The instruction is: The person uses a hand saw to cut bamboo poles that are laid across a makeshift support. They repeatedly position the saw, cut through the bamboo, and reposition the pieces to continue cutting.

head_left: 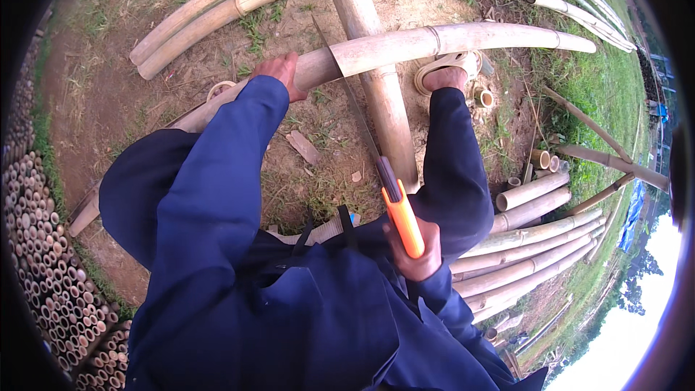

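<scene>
— Both hands are occupied: the left hand wraps over a pale bamboo pole, fingers curled down its far side; the right hand is closed around the orange handle of a saw.

— Which is nearer the pole?

— The left, touching it. The right sits well apart, back by the right thigh, with only the blade bridging the gap.

— And how does the pole lie?

— Ahead of the body, its long axis running left to right, slanting from beside the left leg up toward the far right. The saw points forward and slightly left, crossing it steeply just right of the left hand. How deep the teeth sit cannot be told from here.

— What is underneath?

— A thicker support pole, running away from the body, passes beneath it just right of the blade. A foot in a pale clog stands to the right of that crossing.

— The setting?

— An outdoor yard, its bare earth strewn with chips and tufts of grass. Cut bamboo ends are stacked at far left; long poles lie at right, near a blue sheet.
</scene>
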The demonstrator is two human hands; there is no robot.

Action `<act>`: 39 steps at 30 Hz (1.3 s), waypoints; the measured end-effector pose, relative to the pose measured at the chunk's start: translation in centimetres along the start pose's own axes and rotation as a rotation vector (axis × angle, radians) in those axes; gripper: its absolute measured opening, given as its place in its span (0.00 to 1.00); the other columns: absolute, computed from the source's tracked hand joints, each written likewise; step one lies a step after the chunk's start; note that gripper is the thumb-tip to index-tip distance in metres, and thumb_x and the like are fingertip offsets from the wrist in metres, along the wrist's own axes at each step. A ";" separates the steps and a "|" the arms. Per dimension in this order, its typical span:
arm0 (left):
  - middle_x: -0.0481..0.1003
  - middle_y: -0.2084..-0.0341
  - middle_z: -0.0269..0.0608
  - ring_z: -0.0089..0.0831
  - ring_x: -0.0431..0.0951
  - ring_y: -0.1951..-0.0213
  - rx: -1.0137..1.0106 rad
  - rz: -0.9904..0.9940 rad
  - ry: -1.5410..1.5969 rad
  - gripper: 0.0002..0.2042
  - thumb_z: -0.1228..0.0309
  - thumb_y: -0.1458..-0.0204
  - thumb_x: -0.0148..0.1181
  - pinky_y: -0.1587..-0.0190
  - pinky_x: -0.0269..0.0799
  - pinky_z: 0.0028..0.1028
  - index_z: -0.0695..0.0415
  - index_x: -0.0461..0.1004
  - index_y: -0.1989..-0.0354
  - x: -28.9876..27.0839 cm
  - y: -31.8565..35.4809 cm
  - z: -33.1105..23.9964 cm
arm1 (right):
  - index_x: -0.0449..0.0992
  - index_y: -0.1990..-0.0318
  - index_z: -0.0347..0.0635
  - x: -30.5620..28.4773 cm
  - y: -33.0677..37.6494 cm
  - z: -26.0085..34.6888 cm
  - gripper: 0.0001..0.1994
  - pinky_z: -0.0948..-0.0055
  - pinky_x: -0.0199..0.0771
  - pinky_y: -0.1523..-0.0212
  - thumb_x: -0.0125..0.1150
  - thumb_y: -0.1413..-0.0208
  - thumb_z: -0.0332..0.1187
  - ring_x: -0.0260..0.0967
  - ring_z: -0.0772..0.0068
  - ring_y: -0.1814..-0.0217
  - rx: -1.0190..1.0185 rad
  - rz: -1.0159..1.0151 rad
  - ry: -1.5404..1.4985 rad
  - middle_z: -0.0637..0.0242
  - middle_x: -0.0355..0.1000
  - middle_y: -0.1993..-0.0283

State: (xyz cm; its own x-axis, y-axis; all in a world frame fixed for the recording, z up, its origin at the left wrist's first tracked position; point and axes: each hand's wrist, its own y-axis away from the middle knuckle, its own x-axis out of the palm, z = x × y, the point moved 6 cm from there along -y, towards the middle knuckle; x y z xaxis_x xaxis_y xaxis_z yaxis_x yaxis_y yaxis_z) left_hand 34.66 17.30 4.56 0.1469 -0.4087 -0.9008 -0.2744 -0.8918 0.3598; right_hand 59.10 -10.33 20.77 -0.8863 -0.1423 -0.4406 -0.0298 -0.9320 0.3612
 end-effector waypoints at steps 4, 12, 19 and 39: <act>0.81 0.56 0.56 0.54 0.82 0.52 0.040 0.006 0.024 0.39 0.52 0.64 0.77 0.45 0.77 0.45 0.60 0.69 0.44 0.1 -0.2 0.6 | 0.76 0.66 0.32 2.3 -4.4 -1.6 0.08 0.63 0.69 0.74 0.68 0.43 0.27 0.63 0.62 0.81 -0.112 -0.086 -0.072 0.53 0.70 0.79; 0.81 0.58 0.58 0.55 0.82 0.53 0.047 -0.020 0.027 0.38 0.52 0.64 0.77 0.46 0.78 0.45 0.60 0.70 0.46 -0.1 -0.4 0.8 | 0.80 0.60 0.32 0.1 -0.9 -0.4 0.08 0.67 0.76 0.67 0.67 0.42 0.29 0.77 0.63 0.73 -0.058 -0.042 -0.026 0.55 0.77 0.73; 0.81 0.59 0.59 0.56 0.82 0.54 0.036 0.036 0.038 0.37 0.53 0.65 0.77 0.46 0.78 0.46 0.60 0.71 0.47 0.1 -0.1 1.8 | 0.80 0.59 0.31 -0.3 0.5 -0.5 0.07 0.68 0.74 0.69 0.65 0.40 0.27 0.74 0.70 0.74 -0.103 -0.022 -0.061 0.56 0.76 0.74; 0.81 0.60 0.59 0.57 0.82 0.56 0.088 -0.028 0.071 0.35 0.56 0.66 0.77 0.48 0.77 0.46 0.60 0.72 0.50 0.1 -0.9 0.3 | 0.74 0.70 0.32 2.7 -8.3 -1.7 0.10 0.63 0.66 0.74 0.67 0.41 0.29 0.61 0.67 0.80 -0.027 -0.049 -0.078 0.58 0.69 0.80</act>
State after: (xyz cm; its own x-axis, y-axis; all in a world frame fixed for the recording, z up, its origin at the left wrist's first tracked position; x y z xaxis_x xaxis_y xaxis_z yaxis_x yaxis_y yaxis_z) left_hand 34.62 18.13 4.02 0.2214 -0.3994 -0.8897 -0.3516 -0.8836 0.3092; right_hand 57.75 -3.51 15.20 -0.9175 -0.0709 -0.3915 -0.0627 -0.9460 0.3181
